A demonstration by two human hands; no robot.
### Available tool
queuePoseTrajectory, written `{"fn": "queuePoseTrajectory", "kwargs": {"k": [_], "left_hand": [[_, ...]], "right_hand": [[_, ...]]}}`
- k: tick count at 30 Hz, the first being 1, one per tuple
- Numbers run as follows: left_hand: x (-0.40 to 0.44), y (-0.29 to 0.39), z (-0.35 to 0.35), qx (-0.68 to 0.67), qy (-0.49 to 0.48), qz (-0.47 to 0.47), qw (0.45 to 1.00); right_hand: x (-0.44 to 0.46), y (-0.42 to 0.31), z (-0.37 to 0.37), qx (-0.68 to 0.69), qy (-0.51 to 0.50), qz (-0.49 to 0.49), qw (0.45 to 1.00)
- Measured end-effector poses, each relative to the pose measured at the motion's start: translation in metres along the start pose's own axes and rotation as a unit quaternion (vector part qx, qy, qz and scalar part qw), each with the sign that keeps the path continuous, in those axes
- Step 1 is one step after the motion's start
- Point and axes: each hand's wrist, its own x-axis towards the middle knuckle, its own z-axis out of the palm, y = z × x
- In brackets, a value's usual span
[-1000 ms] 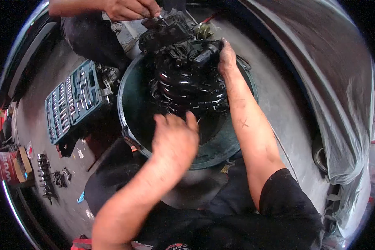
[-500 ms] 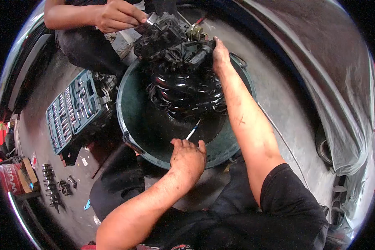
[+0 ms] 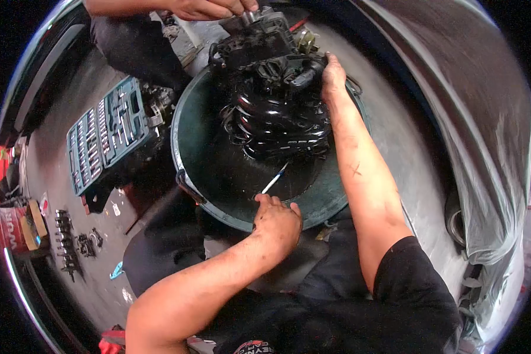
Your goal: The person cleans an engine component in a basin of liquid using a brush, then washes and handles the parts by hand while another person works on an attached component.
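A wet black intake manifold with curved runners is held tilted inside a round green tub. My right hand grips the manifold at its upper right side, the fingers partly hidden behind it. Low over the front of the tub, my left hand is closed round a thin white-handled brush. The brush's dark tip points up toward the lowest runner, and I cannot tell whether it touches. Another person's hand holds the top end of the manifold.
Left of the tub lies an open green socket set on a dark metal part. A crankshaft-like shaft and small metal parts lie on the floor. Plastic sheeting hangs at right. The other person's knee is close behind.
The manifold, tub and both my hands sit a little further right in view. The other person's hand and the manifold's top end are higher. Both my hands keep their grips.
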Motion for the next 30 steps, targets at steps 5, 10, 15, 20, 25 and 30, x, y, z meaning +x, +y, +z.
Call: {"fn": "queuePoseTrajectory", "kwargs": {"k": [5, 10, 15, 20, 25, 30], "left_hand": [[0.000, -0.002, 0.005, 0.016, 0.064, 0.003, 0.998], [0.002, 0.000, -0.002, -0.001, 0.027, -0.006, 1.000], [0.001, -0.004, -0.007, -0.002, 0.004, -0.006, 1.000], [0.001, -0.004, -0.009, -0.010, -0.019, -0.014, 1.000], [-0.001, -0.006, -0.007, -0.005, -0.010, -0.003, 1.000], [-0.003, -0.006, -0.011, -0.003, -0.010, -0.003, 1.000]], "right_hand": [[0.014, 0.005, -0.005, -0.008, 0.005, 0.006, 1.000], [-0.008, -0.012, 0.004, 0.002, 0.011, 0.008, 1.000], [0.013, -0.002, 0.004, 0.001, -0.036, 0.019, 0.999], [-0.013, -0.015, 0.019, -0.019, -0.028, -0.026, 0.999], [-0.021, -0.020, 0.023, 0.016, -0.037, 0.016, 0.999], [-0.007, -0.011, 0.016, 0.021, -0.038, 0.000, 0.999]]}}
